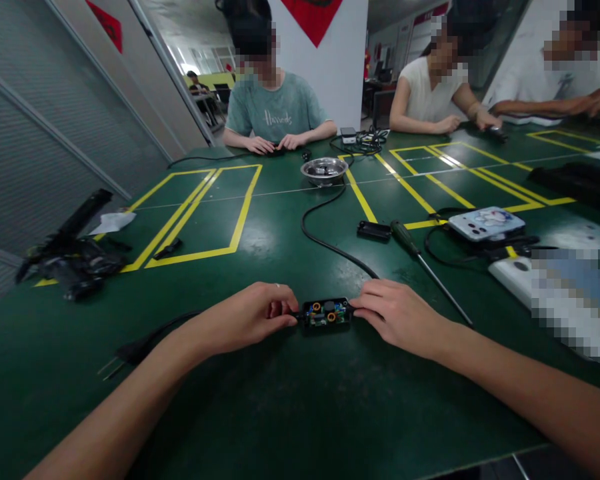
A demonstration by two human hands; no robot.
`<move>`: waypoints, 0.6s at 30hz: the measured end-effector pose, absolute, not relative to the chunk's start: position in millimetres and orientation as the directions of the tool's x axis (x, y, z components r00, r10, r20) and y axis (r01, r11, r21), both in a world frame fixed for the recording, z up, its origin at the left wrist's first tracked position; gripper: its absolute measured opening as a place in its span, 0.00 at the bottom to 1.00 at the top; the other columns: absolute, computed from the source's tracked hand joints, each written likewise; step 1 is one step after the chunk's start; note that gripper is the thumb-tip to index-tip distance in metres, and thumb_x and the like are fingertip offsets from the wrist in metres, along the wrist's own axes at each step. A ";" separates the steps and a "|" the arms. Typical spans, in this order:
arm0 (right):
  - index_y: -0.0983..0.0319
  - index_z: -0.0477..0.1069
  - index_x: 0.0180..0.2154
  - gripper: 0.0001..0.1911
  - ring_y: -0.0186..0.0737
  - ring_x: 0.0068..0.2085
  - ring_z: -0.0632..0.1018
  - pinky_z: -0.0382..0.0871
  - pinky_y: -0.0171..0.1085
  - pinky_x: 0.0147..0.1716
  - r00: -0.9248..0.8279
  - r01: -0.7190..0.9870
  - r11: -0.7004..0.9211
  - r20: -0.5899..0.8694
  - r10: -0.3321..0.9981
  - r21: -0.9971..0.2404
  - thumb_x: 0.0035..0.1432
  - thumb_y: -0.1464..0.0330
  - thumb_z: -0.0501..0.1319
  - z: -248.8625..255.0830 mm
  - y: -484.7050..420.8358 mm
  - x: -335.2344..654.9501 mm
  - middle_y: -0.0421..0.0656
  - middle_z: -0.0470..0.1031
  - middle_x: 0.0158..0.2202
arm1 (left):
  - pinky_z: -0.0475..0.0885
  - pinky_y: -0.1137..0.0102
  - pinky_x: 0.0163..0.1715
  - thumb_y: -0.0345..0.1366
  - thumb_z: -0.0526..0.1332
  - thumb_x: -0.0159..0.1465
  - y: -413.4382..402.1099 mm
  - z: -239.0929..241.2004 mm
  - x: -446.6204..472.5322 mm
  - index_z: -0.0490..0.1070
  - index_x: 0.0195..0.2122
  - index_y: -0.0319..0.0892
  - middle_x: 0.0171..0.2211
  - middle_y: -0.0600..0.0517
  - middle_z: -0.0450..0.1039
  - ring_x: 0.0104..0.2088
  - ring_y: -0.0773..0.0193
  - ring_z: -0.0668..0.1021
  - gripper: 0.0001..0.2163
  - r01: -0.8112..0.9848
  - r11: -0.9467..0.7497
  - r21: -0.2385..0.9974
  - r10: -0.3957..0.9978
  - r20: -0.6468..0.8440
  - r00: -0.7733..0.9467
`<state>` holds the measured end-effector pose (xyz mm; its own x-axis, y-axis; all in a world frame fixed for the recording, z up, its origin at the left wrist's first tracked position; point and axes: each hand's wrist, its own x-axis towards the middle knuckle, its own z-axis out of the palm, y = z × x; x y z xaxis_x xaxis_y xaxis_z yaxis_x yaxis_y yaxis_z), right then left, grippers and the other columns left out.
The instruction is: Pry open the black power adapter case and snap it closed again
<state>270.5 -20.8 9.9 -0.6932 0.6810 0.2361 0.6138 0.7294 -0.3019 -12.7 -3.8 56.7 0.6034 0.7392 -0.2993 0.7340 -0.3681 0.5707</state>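
Observation:
On the green table in front of me lies an opened black power adapter case [327,317], its circuit board showing with copper-coloured ring coils. My left hand [260,312] pinches the black cable at the case's left end. At the right end, my right hand [397,310] pinches the other cable where it enters the case. A power plug [125,351] with two metal pins lies partly behind my left forearm. From my right hand a black cable [325,243] curves away toward a metal bowl [325,171]. A black case cover [374,231] rests beyond my right hand.
A long screwdriver [433,273] lies to the right, near a phone [486,224] and a white device [515,277] with cables. Black parts and bags [80,257] are piled at left. Three people sit across the table [275,267], their hands on its far side.

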 end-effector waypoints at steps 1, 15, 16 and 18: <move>0.63 0.75 0.45 0.14 0.41 0.40 0.74 0.70 0.43 0.42 -0.695 0.613 0.731 0.236 0.680 -0.300 0.66 0.68 0.53 11.0 -21.4 269.8 0.46 0.75 0.39 | 0.70 0.70 0.32 0.42 0.55 0.66 -2.7 56.8 -14.0 0.72 0.40 0.43 0.33 0.52 0.73 0.31 0.64 0.75 0.10 0.738 -0.376 0.560 0.744 -0.292 0.601; 0.71 0.64 0.58 0.26 0.56 0.59 0.66 0.59 0.54 0.57 -0.482 0.861 0.508 0.353 0.802 0.022 0.63 0.64 0.56 16.4 89.4 304.1 0.60 0.65 0.58 | 0.57 0.53 0.63 0.45 0.50 0.70 -24.1 16.3 32.5 0.50 0.66 0.44 0.67 0.42 0.51 0.67 0.51 0.56 0.25 0.629 -0.744 0.225 0.653 0.047 0.755; 0.70 0.65 0.58 0.24 0.56 0.58 0.67 0.58 0.56 0.58 -0.489 0.861 0.507 0.333 0.806 0.036 0.63 0.65 0.55 8.4 93.0 303.8 0.59 0.66 0.57 | 0.57 0.53 0.64 0.43 0.48 0.71 -23.7 12.8 34.3 0.49 0.67 0.45 0.67 0.43 0.52 0.67 0.52 0.56 0.24 0.630 -0.746 0.215 0.651 0.039 0.758; 0.67 0.69 0.55 0.20 0.53 0.54 0.70 0.59 0.55 0.57 -0.509 0.852 0.522 0.306 0.804 0.045 0.64 0.68 0.52 -1.6 92.3 304.4 0.57 0.69 0.55 | 0.57 0.55 0.64 0.41 0.47 0.72 -21.8 9.3 34.0 0.47 0.67 0.45 0.67 0.43 0.51 0.67 0.54 0.56 0.23 0.641 -0.738 0.211 0.661 0.033 0.750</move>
